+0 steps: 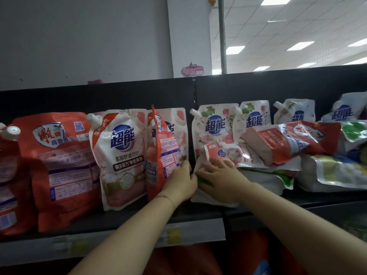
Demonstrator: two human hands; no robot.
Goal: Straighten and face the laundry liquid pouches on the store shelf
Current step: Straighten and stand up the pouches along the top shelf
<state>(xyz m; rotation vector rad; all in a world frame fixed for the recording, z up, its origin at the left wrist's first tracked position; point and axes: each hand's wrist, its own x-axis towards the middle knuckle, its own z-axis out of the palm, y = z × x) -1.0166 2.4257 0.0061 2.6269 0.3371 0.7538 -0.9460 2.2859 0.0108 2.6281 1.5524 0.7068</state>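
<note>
Laundry liquid pouches (123,155) along a dark shelf (198,213): upright and facing out at left, slumped in a heap at right. Pink-and-white pouch (224,153) lying flat on the heap, long axis running left to right, its near end directly above and touching the right hand (216,175). Right hand the nearer one, spread flat, fingers (204,169) pressed onto a white pouch (210,197) beneath, not closed round anything. Left hand (182,181) just beside it, at the lower edge of an orange pouch (160,155) turned edge-on and leaning, back label showing; fingers (185,165) loosely curled against it, whether pinching or only steadying impossible to tell. Both hands close together at the shelf divider (194,124). Likely next: lifting the flat pouch by its left end and standing it up, spout (193,111) of its upright neighbour as a guide. Soft, sloshing bags, so apt to sag once released.
</note>
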